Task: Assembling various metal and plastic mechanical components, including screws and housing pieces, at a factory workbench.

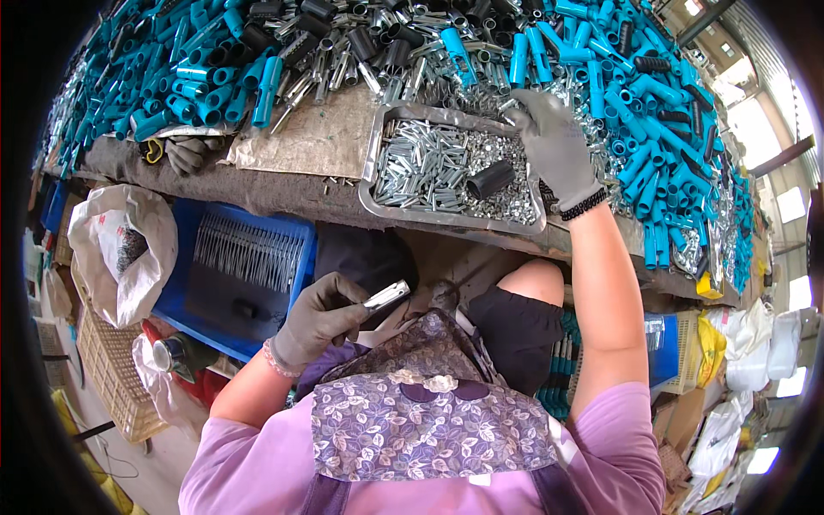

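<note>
The tabletop (283,193) bore heaps of teal tubes (657,146). Below, a blue crate (302,257) held a neat row of metal parts (245,253), perhaps finished. Loose pieces crowded the metal tray (446,221), so much seemed left. The right hand (556,146) hovered there, fingers half-curled, any hold indiscernible; the left hand's (319,322) fingers pinched a metal piece (388,296) above the lap.
</note>
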`<state>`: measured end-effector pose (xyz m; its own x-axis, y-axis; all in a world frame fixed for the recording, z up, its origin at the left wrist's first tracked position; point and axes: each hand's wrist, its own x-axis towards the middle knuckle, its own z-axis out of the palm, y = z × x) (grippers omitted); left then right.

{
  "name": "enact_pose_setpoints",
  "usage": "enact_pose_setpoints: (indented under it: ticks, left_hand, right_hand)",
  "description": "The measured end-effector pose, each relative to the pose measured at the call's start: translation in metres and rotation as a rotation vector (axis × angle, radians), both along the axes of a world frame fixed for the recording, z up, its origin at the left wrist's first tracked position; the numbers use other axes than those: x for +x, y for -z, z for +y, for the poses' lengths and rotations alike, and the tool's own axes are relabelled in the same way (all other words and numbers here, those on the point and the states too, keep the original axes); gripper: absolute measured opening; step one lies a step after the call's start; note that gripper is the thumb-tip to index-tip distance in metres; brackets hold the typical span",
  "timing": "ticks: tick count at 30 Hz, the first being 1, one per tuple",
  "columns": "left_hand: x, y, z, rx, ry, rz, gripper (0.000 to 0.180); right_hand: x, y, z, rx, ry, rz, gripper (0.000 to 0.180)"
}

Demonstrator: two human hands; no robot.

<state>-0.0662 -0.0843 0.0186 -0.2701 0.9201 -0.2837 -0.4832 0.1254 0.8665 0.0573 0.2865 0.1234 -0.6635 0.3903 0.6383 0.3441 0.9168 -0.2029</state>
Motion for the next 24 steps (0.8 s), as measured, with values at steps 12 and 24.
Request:
enact_pose_setpoints:
  ticks: [12, 24]
  left_hand:
    - [-0.037, -0.089, 0.145, 0.448, -0.341, 1.332, 0.047]
    - [-0.040, -0.105, 0.297, -0.014, 0.025, 2.015, 0.023]
  right_hand:
    - [-0.004, -0.010, -0.005, -0.396, -0.194, -0.051, 0.027]
    - [-0.009, -0.028, -0.034, -1.431, 0.036, 0.255, 0.040]
